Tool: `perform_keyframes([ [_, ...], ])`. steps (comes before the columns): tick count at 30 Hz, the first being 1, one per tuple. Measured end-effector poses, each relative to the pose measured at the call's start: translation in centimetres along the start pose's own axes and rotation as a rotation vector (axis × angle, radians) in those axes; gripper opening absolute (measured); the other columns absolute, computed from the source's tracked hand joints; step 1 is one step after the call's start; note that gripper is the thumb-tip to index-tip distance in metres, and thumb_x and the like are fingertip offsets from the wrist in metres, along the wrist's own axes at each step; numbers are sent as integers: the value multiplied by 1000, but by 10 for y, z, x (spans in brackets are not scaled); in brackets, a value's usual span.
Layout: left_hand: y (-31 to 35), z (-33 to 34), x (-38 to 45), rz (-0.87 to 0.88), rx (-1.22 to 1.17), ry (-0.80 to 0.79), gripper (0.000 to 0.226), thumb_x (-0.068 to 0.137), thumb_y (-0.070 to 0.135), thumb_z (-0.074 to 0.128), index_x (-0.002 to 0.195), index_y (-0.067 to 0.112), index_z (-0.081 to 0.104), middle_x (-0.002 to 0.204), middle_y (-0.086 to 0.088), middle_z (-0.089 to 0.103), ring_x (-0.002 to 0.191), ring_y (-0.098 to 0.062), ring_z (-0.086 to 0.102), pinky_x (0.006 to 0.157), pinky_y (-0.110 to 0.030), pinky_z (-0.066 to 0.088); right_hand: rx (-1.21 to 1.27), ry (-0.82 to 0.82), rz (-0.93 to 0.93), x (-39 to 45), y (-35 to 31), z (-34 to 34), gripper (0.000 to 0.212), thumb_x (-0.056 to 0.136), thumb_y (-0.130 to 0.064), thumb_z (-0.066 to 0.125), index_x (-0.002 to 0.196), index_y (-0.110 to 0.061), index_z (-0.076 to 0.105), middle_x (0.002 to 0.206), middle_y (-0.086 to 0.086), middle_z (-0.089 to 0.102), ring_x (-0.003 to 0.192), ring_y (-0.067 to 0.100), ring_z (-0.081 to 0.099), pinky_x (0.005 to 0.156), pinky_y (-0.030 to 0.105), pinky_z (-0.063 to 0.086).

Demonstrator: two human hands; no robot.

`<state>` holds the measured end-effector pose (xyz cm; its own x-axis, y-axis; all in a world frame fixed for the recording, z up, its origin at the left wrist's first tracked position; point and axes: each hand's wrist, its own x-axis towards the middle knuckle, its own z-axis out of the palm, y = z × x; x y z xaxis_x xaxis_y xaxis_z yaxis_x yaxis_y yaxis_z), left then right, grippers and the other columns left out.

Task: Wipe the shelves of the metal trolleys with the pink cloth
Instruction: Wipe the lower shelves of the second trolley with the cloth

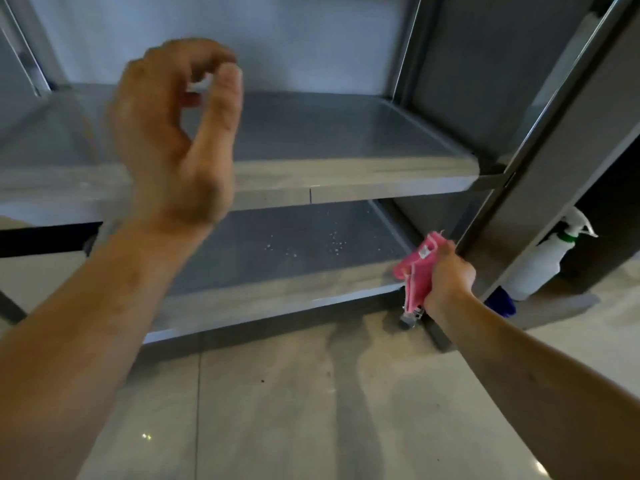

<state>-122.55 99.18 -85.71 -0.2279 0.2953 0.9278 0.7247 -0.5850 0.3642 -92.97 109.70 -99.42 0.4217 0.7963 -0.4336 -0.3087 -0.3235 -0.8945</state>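
Looking down from the head camera, a metal trolley (346, 181) fills the upper part of the view, with two grey shelves one above the other. The left hand (173, 133) is raised in front of the upper shelf (329, 133), blurred, its fingers loosely curled with the thumb near the fingertips; it holds nothing that can be made out, and it does not appear to touch the shelf. The right hand (448, 277) reaches low toward the front right corner of the lower shelf (277, 258), fingers curled tightly round a bunched pink cloth (417, 271). The cloth sticks out above and below the fist, its upper end at the shelf's corner beside the trolley's upright post (540, 150), its lower end hanging over the shelf's front edge. Small white specks or droplets (311, 245) lie scattered on the lower shelf, left of the cloth. A caster wheel (408, 318) shows under that corner. To the right, behind the post, a white spray bottle (540, 265) with a green collar stands on the floor, and something blue (502, 303) lies just in front of its base. Pale glossy floor tiles (311, 410) spread below both forearms.
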Motion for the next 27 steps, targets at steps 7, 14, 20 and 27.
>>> perform_keyframes([
  [7,30,21,-54,190,-12,-334,29,95,20,56,102,-2,72,100,-12,70,92,-22,62,79,-38,51,370,-489,397,-6,26,22,32,103,-28,54,121,-2,56,116,33,68,81,42,75,58,45,63],
  [14,-2,10,-133,60,-1,-634,19,90,16,60,90,5,76,90,-6,72,77,-20,66,68,-34,54,506,-607,434,-9,32,35,48,103,-39,53,129,2,55,105,31,71,70,38,74,57,40,62],
  [20,-46,-19,-156,-214,184,-626,27,91,32,55,94,15,75,86,8,68,71,-9,59,64,-32,57,660,-693,488,-35,77,57,52,104,-54,41,115,-10,65,125,26,68,103,49,71,80,59,60],
  [27,-79,-55,-143,-379,418,-404,31,90,37,55,99,16,75,99,-2,75,92,-26,66,77,-35,53,375,-561,306,-63,84,117,42,110,-38,24,94,-22,60,92,-1,61,79,17,64,76,31,56],
])
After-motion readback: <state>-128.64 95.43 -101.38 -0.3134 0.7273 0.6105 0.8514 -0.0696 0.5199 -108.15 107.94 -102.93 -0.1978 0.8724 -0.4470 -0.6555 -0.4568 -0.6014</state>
